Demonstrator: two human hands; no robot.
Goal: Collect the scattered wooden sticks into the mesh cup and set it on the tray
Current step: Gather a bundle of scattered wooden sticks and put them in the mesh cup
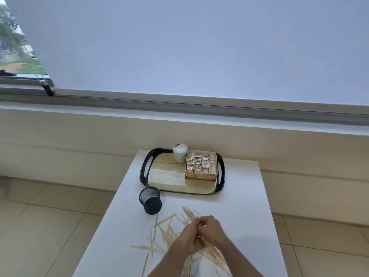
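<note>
A white table [239, 196] stands against a beige wall below a long window covered by a pale roller blind [199, 47], with a strip of greenery showing at the far left and beige floor tiles on both sides. At the far end of the table lies a black-rimmed tray [144, 168] with a wood-grain floor; on its right half sits a cardboard box [200, 176] packed with small sachets, and a white lidded paper cup [180, 152] stands touching the box's back left corner. The tray's left half is bare wood pattern. Just in front of the tray's near left corner, on the tabletop and not on the tray, the black mesh cup [150, 200] stands upright with nothing visible inside. The wooden sticks [159, 226] lie scattered across the near part of the table, fanned and crossing one another, most of them to the right of and nearer than the cup. Both hands meet over the pile: the left hand [188, 239] and the right hand [211, 228] have their fingers curled around a shared bundle of sticks, whose ends jut out beyond the fingertips toward the tray and trail back under the wrists. The forearms cover part of the pile, so how many sticks lie beneath them cannot be told.
</note>
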